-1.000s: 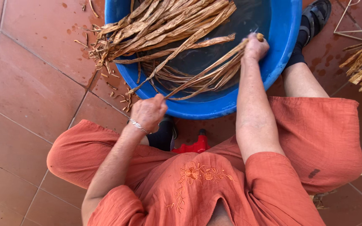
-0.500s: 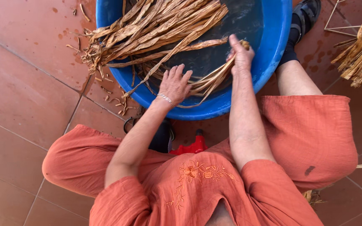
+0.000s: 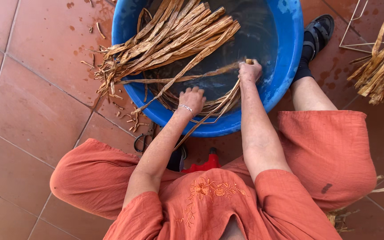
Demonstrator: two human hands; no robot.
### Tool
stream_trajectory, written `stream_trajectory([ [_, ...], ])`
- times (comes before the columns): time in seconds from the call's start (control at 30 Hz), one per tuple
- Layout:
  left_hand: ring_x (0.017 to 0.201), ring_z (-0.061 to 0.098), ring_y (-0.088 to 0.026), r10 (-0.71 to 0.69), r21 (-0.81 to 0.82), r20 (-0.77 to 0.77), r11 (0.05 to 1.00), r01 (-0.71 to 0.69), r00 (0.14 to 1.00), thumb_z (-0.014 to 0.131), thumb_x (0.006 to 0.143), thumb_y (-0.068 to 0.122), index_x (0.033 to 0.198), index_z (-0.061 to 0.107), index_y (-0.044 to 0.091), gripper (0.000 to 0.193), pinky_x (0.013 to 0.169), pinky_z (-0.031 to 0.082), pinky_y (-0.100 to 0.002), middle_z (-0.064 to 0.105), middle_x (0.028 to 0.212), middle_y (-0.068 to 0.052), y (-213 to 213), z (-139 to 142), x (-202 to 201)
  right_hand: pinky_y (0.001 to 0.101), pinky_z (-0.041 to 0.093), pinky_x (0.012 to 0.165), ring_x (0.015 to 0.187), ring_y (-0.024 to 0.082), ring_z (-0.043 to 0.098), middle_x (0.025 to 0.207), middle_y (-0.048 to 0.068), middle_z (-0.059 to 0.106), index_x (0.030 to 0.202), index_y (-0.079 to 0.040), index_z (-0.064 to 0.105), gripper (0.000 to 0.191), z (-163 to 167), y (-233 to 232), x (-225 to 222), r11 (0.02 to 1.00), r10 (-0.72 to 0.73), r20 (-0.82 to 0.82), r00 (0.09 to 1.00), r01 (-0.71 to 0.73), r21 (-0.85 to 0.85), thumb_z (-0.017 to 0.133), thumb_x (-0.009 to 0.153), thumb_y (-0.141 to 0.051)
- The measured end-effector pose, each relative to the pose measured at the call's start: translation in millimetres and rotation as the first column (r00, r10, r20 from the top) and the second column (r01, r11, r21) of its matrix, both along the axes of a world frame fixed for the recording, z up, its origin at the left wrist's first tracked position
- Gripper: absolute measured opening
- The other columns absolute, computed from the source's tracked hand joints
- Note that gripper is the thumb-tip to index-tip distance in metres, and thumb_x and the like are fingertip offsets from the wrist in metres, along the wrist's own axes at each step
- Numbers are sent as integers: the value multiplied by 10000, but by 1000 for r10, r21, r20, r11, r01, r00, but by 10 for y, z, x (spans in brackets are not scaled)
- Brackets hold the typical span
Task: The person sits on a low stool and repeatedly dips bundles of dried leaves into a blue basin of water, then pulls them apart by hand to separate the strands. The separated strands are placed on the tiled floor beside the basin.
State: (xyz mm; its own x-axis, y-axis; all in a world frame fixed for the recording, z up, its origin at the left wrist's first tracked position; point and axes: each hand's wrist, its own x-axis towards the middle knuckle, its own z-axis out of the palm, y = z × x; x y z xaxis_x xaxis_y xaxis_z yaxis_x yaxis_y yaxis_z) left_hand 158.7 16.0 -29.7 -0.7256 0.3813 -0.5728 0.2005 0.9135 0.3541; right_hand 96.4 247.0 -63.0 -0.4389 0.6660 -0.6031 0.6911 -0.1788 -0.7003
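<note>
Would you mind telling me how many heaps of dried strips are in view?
2: one bundle draped over the blue tub, another heap on the floor at the right edge. More may lie outside the frame.

Glossy plastic tub [image 3: 285,66]; dry fibrous strips [image 3: 178,40]; matt tiles [image 3: 36,106].

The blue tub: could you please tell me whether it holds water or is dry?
It holds water. The blue tub shows a dark, glinting surface, and the strips lie partly sunk in it. How deep it is cannot be told.
</note>
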Motion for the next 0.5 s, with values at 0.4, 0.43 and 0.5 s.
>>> stream_trajectory([
  [0.4, 952, 687, -432, 335, 496, -137, 838, -228, 932, 503, 1029, 361, 1144, 652, 110, 314, 842, 512, -564, 742, 992, -196, 831, 359, -748, 216, 478, 562, 700, 54, 636, 875, -26, 730, 1058, -89, 764, 235, 904, -13, 125, 864, 164, -466, 869, -355, -357, 789, 891, -252],
  [0.43, 939, 685, -448, 351, 515, -101, 819, -253, 931, 489, 1032, 371, 1128, 646, 101, 326, 838, 517, -563, 738, 984, -209, 872, 363, -742, 225, 509, 618, 736, 69, 651, 891, -4, 734, 1052, -63, 758, 228, 882, -25, 130, 857, 123, -518, 846, -354, -375, 795, 901, -229],
  [0.5, 947, 679, -461, 380, 529, -74, 799, -287, 922, 475, 1028, 382, 1102, 663, 91, 354, 853, 508, -571, 732, 981, -232, 940, 363, -722, 246, 573, 730, 808, 98, 682, 923, 39, 740, 1040, -9, 746, 218, 792, -65, 129, 838, 37, -612, 790, -358, -412, 805, 922, -183],
])
